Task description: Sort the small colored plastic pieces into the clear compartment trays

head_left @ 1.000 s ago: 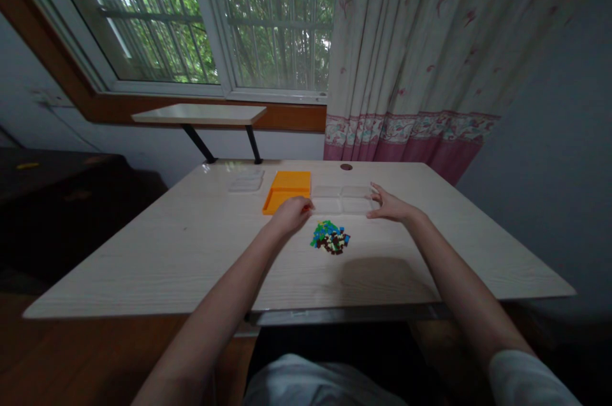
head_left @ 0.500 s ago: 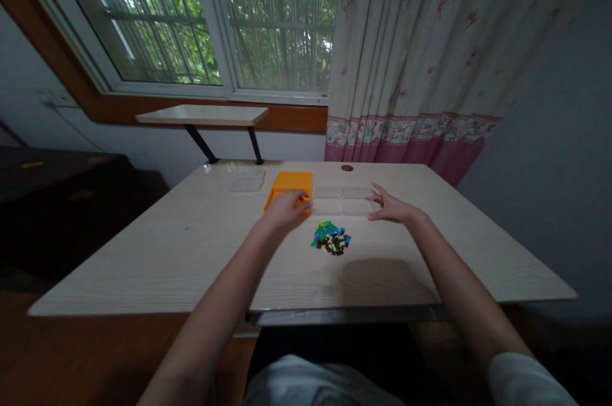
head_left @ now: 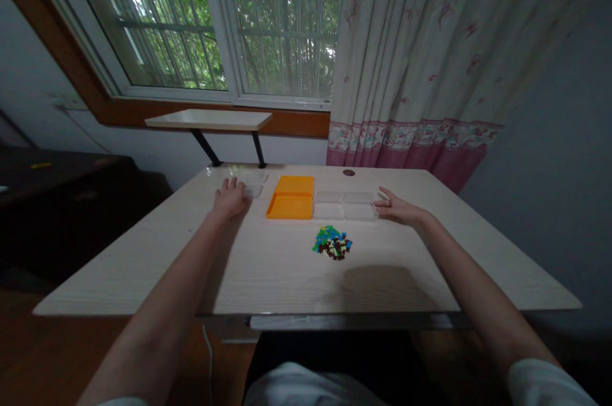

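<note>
My left hand is at the left side of a stack of clear plastic trays, its fingers apart and covering part of them. Whether it presses on the plastic I cannot tell. At the right end of a clear tray with compartments, my right hand has its fingers spread, with fingertips at the tray's edge. Left of that tray lies an open orange case, its lid folded back. In front of them is a small pile of blue, green, brown and cream building blocks.
Everything lies on a pale wooden table. A raised shelf on black supports stands at the back left, below the window. A round cable-hole cover sits near the back edge. Beyond the table hangs a curtain.
My left hand has moved left from the orange case to the clear trays, uncovering the case. My right hand remains at the right end of the compartment tray. The view has shifted slightly.
</note>
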### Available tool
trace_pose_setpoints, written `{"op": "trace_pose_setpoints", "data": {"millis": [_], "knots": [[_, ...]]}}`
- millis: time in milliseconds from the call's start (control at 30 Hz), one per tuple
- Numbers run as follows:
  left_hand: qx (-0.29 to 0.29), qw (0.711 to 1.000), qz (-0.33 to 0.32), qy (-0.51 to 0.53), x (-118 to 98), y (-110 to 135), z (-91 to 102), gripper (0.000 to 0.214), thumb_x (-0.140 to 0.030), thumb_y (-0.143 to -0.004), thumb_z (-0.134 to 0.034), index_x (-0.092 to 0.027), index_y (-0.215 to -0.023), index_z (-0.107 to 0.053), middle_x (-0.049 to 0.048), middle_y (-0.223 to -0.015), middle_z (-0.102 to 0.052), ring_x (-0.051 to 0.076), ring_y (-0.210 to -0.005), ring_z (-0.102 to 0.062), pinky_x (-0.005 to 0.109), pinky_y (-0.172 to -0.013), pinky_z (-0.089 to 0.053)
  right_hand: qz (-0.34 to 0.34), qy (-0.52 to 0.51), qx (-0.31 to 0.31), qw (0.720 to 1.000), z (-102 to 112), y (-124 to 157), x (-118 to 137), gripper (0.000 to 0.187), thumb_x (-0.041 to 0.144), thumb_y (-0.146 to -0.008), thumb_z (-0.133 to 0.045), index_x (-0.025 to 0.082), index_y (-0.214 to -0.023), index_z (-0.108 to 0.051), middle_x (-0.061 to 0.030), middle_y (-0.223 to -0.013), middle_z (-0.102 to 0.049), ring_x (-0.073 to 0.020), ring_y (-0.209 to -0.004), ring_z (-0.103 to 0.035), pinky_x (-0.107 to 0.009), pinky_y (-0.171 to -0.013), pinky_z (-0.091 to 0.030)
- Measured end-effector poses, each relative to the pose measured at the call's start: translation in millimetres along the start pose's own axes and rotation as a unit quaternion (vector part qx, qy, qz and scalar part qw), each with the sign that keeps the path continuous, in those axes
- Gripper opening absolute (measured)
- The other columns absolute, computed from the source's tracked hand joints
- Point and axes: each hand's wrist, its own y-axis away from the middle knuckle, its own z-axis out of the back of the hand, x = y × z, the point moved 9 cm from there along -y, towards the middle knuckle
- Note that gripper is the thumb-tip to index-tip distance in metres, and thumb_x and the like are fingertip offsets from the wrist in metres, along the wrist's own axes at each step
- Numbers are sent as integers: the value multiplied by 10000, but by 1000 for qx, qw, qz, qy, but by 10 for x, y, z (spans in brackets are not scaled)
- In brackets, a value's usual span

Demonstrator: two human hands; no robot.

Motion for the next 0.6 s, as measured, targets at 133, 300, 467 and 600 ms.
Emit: {"op": "trace_pose_setpoints", "data": {"millis": [133, 300, 467, 600], "knots": [[25, 998, -41, 46, 101, 33, -16, 486, -425, -701, -529, -114, -1072, -489, 190, -1166, -518, 340, -1127, -452, 412, -854, -411, 35, 5, -44, 998, 68, 65, 28, 965, 489, -699, -651, 256, -1403, -35, -142, -1153, -561, -203, -1031, -567, -446, -950, -407], [-46, 985, -7, 168, 174, 81, 281, 518, -504, -620, -590, -138, -982, -528, 107, -982, -585, 254, -889, -565, 334, -766, -447, 91, 4, -151, 984, 252, 102, 122, 771, 477, -725, -608, 322, -1355, -191, -94, -1199, -498, -192, -1061, -525, -443, -904, -442], [-85, 911, -117, 387, -685, 278, 707, 466, -457, -654, -589, -158, -1010, -559, 69, -1068, -583, 208, -961, -549, 309, -802, -455, 223, 121, -288, 923, 100, 338, 686, 501, 452, -793, -517, 314, -1262, -405, -78, -1180, -494, -209, -1061, -494, -454, -908, -422], [-6, 858, -278, 432, -1745, 671, 822, 402, -390, -633, -663, -169, -966, -623, 73, -1047, -613, 215, -1000, -544, 348, -908, -409, 318, 210, -178, 907, -641, 478, 1080, 571, 411, -805, -536, 262, -1325, -351, -101, -1285, -437, -235, -1148, -448, -444, -958, -382]]}}
